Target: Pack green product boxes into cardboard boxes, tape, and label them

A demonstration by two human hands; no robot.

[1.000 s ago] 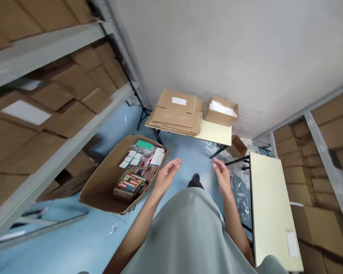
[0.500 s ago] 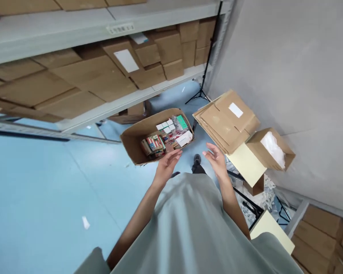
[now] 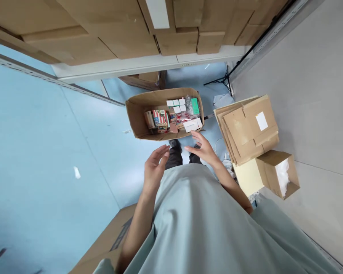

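Below the shelf stands an open cardboard box (image 3: pixel 135 121) on the blue floor. Inside it lie a small box with a flag print (image 3: pixel 160 117), several small white boxes (image 3: pixel 176 104), a green packet (image 3: pixel 194 105), clear plastic bags and a white card (image 3: pixel 192 125). My left hand (image 3: pixel 156 163) is in the air on the near side of the box, fingers apart and empty. My right hand (image 3: pixel 201 148) hovers by the near right corner of the box, thumb and fingers spread, holding nothing.
Cardboard boxes (image 3: pixel 111 34) fill the shelf ahead. Flattened cartons (image 3: pixel 246 129) are stacked on the right, beside an open box (image 3: pixel 270 167) with white filling. A black tripod stand (image 3: pixel 227 78) is by the wall. Another carton (image 3: pixel 111 236) sits at lower left.
My view has turned and moved closer to the shelf. The open box now appears more upright and nearer the middle. Both hands remain empty, the right one now nearer the box.
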